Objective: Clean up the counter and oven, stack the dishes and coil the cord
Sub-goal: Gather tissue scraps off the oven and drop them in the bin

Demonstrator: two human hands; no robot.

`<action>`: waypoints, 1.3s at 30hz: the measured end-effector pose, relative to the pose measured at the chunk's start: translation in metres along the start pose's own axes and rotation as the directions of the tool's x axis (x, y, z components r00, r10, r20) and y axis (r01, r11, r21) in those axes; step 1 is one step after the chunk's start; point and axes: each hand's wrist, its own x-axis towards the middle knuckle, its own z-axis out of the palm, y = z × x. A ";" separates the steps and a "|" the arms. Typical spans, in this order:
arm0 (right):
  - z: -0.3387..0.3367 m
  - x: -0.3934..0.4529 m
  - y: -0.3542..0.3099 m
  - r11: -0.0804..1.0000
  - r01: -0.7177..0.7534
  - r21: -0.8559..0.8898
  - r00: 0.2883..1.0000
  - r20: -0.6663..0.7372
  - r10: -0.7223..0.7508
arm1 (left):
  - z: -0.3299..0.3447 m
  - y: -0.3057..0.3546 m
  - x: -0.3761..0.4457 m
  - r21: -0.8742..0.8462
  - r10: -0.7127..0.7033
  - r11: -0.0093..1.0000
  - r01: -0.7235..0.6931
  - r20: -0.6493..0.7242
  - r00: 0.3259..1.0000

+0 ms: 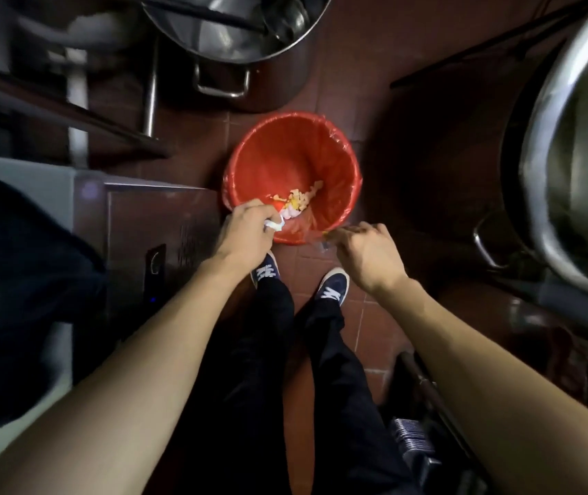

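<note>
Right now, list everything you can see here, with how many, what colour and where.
bin: one, red, lined with red bag, on floor ahead
scraps: small pile, pale and yellow, in bin bottom
tissue: one, white, in left hand
stockpot: one, steel, beyond bin
large steel vessel: one, right edge
floor: red-brown tiles
shoes: two, navy with white laces
left hand: at bin's near rim
right hand: pinching something small and unclear at rim

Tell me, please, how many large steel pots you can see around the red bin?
2: one steel pot on the floor beyond the red bin, one at the right edge. Others may be out of frame.
</note>
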 end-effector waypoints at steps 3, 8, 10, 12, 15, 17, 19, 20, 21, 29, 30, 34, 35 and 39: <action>0.030 0.027 0.004 1.000 0.007 0.019 0.999 0.038 -0.007 | 0.022 -0.020 0.027 0.020 -0.029 0.999 0.029 0.041 0.999; 0.074 0.066 0.016 0.999 -0.012 0.030 0.996 0.089 0.009 | 0.059 -0.050 0.064 0.034 -0.062 0.998 0.060 0.067 0.996; 0.083 0.078 0.020 1.000 -0.002 0.007 0.995 0.100 0.001 | 0.068 -0.059 0.074 0.035 -0.085 0.996 0.083 0.072 0.994; 0.093 0.092 0.026 1.000 0.013 -0.022 0.994 0.105 -0.011 | 0.081 -0.067 0.087 0.048 -0.088 0.995 0.085 0.078 0.993; 0.109 0.113 0.034 0.998 0.031 -0.052 0.992 0.122 -0.025 | 0.100 -0.077 0.105 0.059 -0.078 0.996 0.073 0.092 0.993; 0.118 0.124 0.036 0.995 0.056 -0.080 0.990 0.131 -0.045 | 0.109 -0.083 0.114 0.063 -0.073 0.996 0.067 0.096 0.993; 0.124 0.130 0.037 0.994 0.063 -0.092 0.991 0.127 -0.051 | 0.115 -0.089 0.122 0.071 -0.074 0.995 0.067 0.096 0.993; 0.127 0.132 0.037 0.995 0.055 -0.088 0.992 0.121 -0.044 | 0.118 -0.092 0.126 0.076 -0.074 0.995 0.068 0.090 0.993; 0.129 0.135 0.038 0.996 0.044 -0.082 0.992 0.120 -0.034 | 0.119 -0.096 0.129 0.077 -0.078 0.994 0.072 0.083 0.993; 0.137 0.134 0.033 0.998 0.017 -0.058 0.989 0.151 -0.008 | 0.120 -0.103 0.129 0.039 -0.085 0.996 0.082 0.072 0.994; 0.135 0.130 0.032 0.998 0.004 -0.062 0.989 0.150 0.006 | 0.118 -0.102 0.125 0.044 -0.089 0.995 0.086 0.067 0.994; 0.115 0.112 0.024 0.997 -0.066 -0.038 0.983 0.166 0.071 | 0.105 -0.091 0.105 0.062 -0.131 0.990 0.126 0.081 0.988; 0.108 0.106 0.021 0.996 -0.083 -0.027 0.980 0.178 0.087 | 0.099 -0.087 0.100 0.063 -0.140 0.989 0.135 0.088 0.986; 0.071 0.077 0.003 0.989 -0.145 0.018 0.971 0.193 0.139 | 0.069 -0.063 0.072 0.092 -0.140 0.987 0.131 0.099 0.985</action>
